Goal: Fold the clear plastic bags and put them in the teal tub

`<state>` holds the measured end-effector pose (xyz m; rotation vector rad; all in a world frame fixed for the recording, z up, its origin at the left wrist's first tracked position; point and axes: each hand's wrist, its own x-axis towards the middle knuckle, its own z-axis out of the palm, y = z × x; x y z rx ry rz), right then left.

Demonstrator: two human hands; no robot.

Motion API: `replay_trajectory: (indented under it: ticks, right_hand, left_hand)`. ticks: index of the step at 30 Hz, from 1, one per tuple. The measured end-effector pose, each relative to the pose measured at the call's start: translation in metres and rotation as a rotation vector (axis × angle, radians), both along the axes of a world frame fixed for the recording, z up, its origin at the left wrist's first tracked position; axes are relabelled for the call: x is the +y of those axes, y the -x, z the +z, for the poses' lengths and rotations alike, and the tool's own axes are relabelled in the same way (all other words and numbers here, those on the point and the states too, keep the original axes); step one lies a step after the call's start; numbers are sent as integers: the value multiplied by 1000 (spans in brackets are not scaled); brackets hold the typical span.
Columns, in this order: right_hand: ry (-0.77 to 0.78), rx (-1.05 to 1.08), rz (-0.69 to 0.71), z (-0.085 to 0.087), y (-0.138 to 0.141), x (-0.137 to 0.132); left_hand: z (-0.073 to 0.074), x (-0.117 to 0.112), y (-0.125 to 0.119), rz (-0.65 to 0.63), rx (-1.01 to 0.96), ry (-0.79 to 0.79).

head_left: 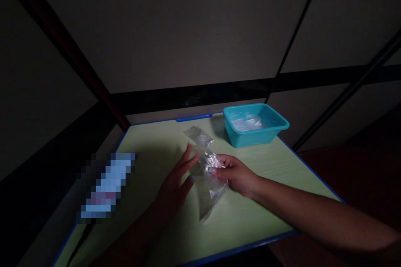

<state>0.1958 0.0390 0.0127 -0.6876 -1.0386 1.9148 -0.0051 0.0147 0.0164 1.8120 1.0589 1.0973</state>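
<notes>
A clear, crinkled plastic bag (210, 187) hangs over the middle of the table, pinched between the thumb and fingers of my right hand (237, 174). Close by its left side, my left hand (177, 179) has its fingers apart, with the fingertips near the bag; whether they touch it I cannot tell. The bag's upper part (199, 135) leans away toward the back of the table. Behind and to the right stands a turquoise plastic basin (257, 137), with clear plastic (247, 123) lying inside.
The pale green table (266, 212) has a blue edge. At its left side is a blurred-out bright screen (109, 185) with a dark cable (82, 240) below it. Dark-banded panels (194, 41) rise directly behind the table.
</notes>
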Motion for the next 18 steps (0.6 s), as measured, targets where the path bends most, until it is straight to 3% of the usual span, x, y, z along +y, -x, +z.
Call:
replay_trajectory:
  ticks: [3,5,7,13,15,18]
  right_hand:
    - [-84,-37,-46,0,-3,0]
    - [-156,-60,-92,-1,-4,0]
    - [-207,-86,-95,-1,-3,0]
    - [-263,-190,39,1,2,-6]
    - [-232,-203,38,0,2,-6]
    - [-188,-209,-24,-3,1,-4]
  left_hand:
    - [-1,2,1,364,130,-40]
    - [1,3,-1,491,160,-72]
    - [5,2,-4,475,149,-57]
    - [16,-5,-17,67,-5,378]
    - [16,-5,-17,93,-61,344]
    - [16,-4,-13,241,-82,249]
